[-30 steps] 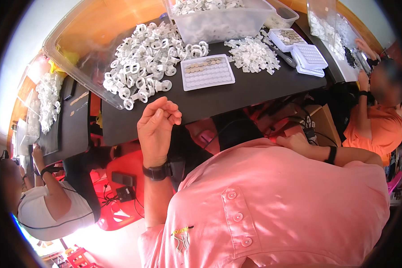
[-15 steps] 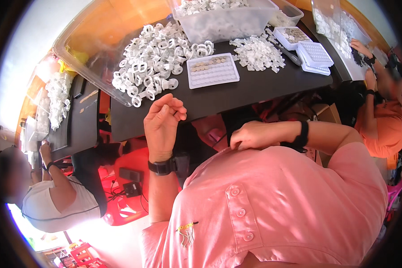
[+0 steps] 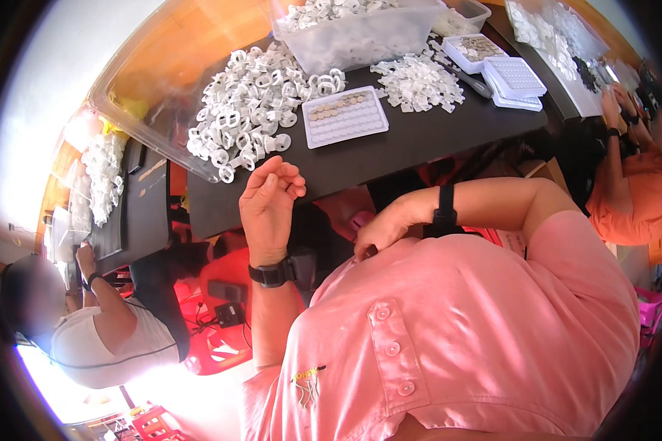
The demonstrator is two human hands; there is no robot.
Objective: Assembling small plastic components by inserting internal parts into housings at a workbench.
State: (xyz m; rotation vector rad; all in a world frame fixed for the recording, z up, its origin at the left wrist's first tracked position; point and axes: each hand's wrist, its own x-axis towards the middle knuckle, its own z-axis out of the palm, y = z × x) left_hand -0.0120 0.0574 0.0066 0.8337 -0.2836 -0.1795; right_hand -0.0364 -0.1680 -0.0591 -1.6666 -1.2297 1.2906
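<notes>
White ring-shaped parts (image 3: pixel 250 103) are heaped at the left of the dark table (image 3: pixel 419 143), and just off the near side of that pile the left hand (image 3: pixel 272 191) is held up, with a black watch (image 3: pixel 272 274) strapped round the wrist. Its fingers are half curled, the thumb laid close in front of them; nothing is seen to be gripped there. Over to the right hand (image 3: pixel 384 231): it is brought in against the front of the pink shirt (image 3: pixel 478 316), fingers bent down and bunched, the tips partly hidden, so whether cloth is pinched cannot be told.

Beside the heap, a white tray (image 3: pixel 346 131) is laid flat, its far rows filled with tan discs (image 3: pixel 338 107). To its right, small white pieces (image 3: pixel 419 84) are piled, next to a dark-handled tool (image 3: pixel 477 86). Further right, more white trays (image 3: pixel 513 77) are stacked. Behind, a translucent bin (image 3: pixel 364 51) is filled with white parts. At the sides, two co-workers are seen, one dressed in white (image 3: pixel 118 342), one in orange (image 3: pixel 629 202).
</notes>
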